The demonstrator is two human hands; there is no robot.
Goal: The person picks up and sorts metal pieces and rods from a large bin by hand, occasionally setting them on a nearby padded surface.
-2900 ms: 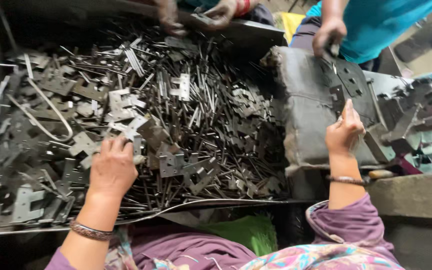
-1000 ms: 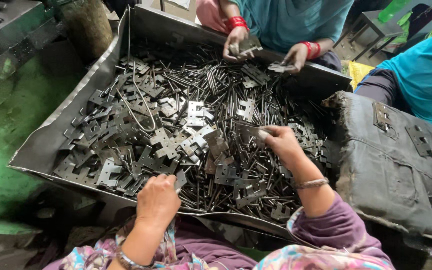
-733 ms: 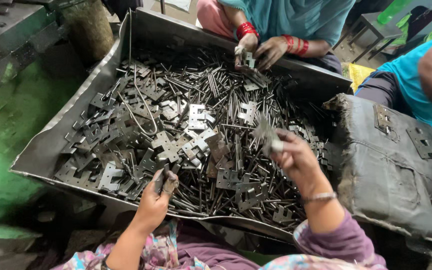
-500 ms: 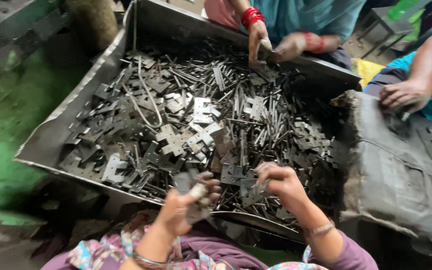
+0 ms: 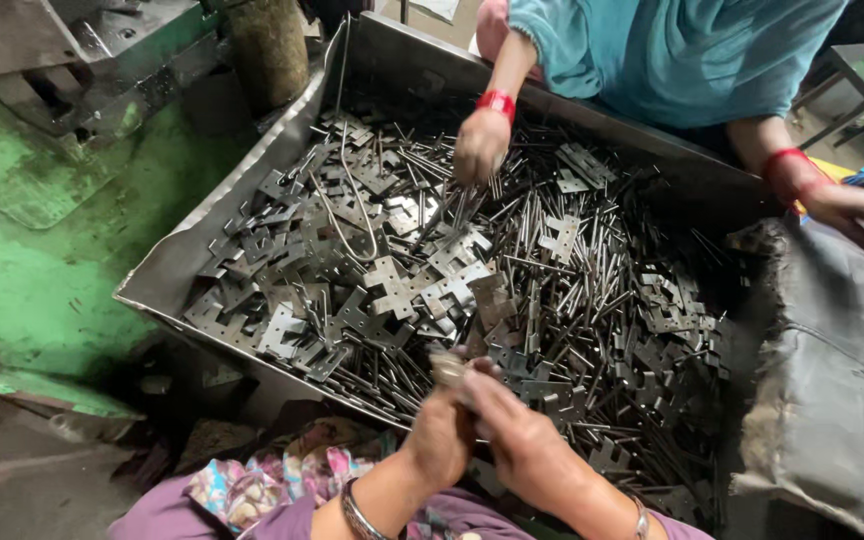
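- A small metal piece (image 5: 449, 368) sits at the bottom centre of the frame, pinched between the person's two hands just above the near rim of the tray; it looks like a hinge leaf, though blur and the fingers over it make that hard to confirm.
- The left hand (image 5: 439, 435) is closed around the piece from below — the right hand (image 5: 524, 440) curls over it from the right, fingers bent, touching the same part.
- Judged from this, the step in hand is fitting or sorting one part taken from the heap; the next move would call for a steady pinch and careful lining-up.
- Around them, the metal tray (image 5: 167, 272) fills the middle of the frame, heaped with flat hinge plates (image 5: 397, 288) and thin pins (image 5: 542, 240).
- At upper centre a co-worker's hand (image 5: 479, 148) with a red bangle reaches into the pins; another (image 5: 857, 215) rests on grey sacking (image 5: 832, 400) at the right.
- Both wrists are cut off by the lower edge.
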